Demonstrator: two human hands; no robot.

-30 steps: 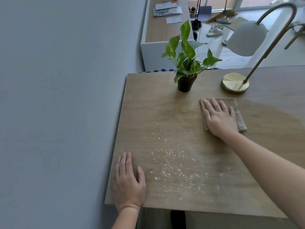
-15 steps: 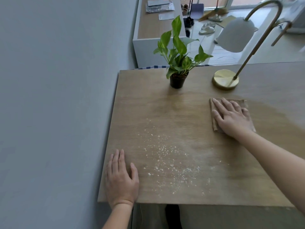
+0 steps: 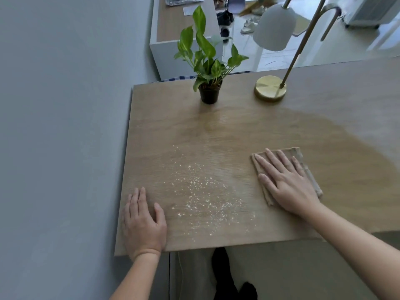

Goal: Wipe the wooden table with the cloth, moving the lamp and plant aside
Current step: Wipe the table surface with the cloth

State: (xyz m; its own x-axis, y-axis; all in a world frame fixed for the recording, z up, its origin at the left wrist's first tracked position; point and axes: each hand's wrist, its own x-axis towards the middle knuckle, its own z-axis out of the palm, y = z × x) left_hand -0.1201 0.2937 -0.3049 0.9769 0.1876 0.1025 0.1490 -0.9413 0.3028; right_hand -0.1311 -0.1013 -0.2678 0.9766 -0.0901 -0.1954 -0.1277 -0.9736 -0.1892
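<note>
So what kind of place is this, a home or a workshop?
Most likely a home: a potted plant and a brass-based lamp stand on the wooden table, and shoes lie on the floor beyond.

Left grip [image 3: 144, 224] and right grip [image 3: 285, 182] both flat, palm-down, well apart.

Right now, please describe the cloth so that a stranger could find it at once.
Start at the wooden table beside the grey wall. Toward its near right side, the right hand presses flat on a folded beige cloth. Unlike the potted plant and brass lamp standing at the far edge, it lies flat.
</note>
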